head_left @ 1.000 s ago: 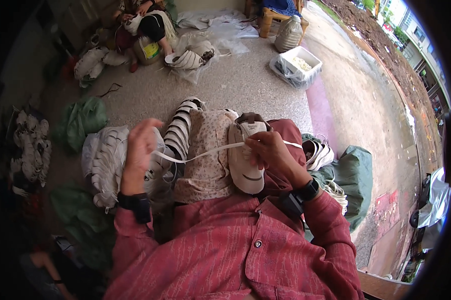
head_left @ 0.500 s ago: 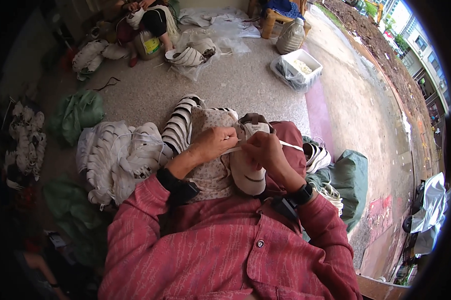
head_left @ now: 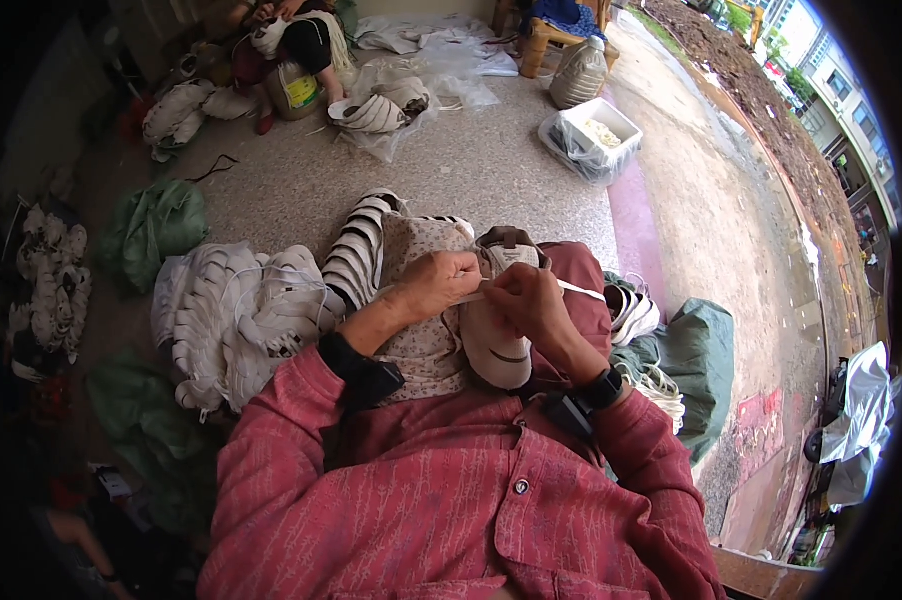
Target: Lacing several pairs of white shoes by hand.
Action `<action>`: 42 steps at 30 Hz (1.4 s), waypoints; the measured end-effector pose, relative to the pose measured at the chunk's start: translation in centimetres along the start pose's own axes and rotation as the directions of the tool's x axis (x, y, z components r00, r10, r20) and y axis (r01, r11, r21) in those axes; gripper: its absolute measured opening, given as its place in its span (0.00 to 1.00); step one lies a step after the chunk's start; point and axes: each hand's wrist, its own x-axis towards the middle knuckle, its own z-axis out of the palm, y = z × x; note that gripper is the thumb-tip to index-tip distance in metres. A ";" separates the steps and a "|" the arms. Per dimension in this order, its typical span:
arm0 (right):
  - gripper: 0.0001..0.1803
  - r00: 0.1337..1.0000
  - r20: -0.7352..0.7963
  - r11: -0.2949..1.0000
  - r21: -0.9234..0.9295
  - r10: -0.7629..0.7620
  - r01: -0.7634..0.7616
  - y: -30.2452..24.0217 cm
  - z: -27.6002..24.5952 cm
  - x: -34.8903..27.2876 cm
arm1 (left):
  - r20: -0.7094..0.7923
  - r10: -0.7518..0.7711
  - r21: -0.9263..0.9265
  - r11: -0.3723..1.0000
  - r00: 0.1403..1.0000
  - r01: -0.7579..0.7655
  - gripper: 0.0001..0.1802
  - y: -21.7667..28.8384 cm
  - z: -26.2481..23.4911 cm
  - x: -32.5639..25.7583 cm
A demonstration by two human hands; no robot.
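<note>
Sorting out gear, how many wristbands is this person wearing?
2: one black wristband on the left wrist, another black wristband on the right wrist; sleeves may hide more.

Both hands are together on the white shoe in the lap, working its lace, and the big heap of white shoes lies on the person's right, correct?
Not quite. The head view shows the heap of white shoes on the person's left. The rest stands: the left hand and right hand meet on the white shoe in the lap, handling its lace.

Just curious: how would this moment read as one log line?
left hand: on white lace | right hand: pinching lace | white shoe: on lap
</note>
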 end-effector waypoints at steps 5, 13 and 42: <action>0.10 1.000 -0.014 1.000 -0.003 -0.017 0.017 0.5 0.2 0.1 | -0.029 0.030 0.071 0.997 0.999 -0.028 0.13 0.2 -0.1 0.0; 0.09 0.995 -0.094 0.999 -0.050 -0.016 0.011 1.2 0.8 0.1 | -0.025 -0.012 0.235 0.972 1.000 0.017 0.08 1.5 -0.4 0.9; 0.07 0.895 0.167 0.707 -0.560 -0.414 0.431 -2.5 -10.0 4.3 | 0.261 0.223 0.177 0.945 0.939 -0.274 0.13 2.5 -2.0 2.9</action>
